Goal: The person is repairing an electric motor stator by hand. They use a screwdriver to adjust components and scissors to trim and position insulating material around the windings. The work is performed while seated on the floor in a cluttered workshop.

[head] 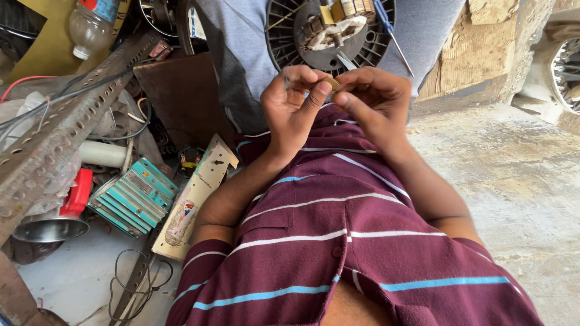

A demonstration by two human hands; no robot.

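We are pinching a small brass piece (330,83) between left hand (296,102) and right hand (374,99), both clamped on it, just below the black fan motor (329,30) in our lap.

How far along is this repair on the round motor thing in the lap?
Done: the round black motor unit lies opened on the lap, copper windings exposed, a blue-handled screwdriver resting on it. In hand: the left hand and right hand pinch a small tan part between fingertips, just above the unit. Left: that part is not fitted to the unit, which is uncovered.
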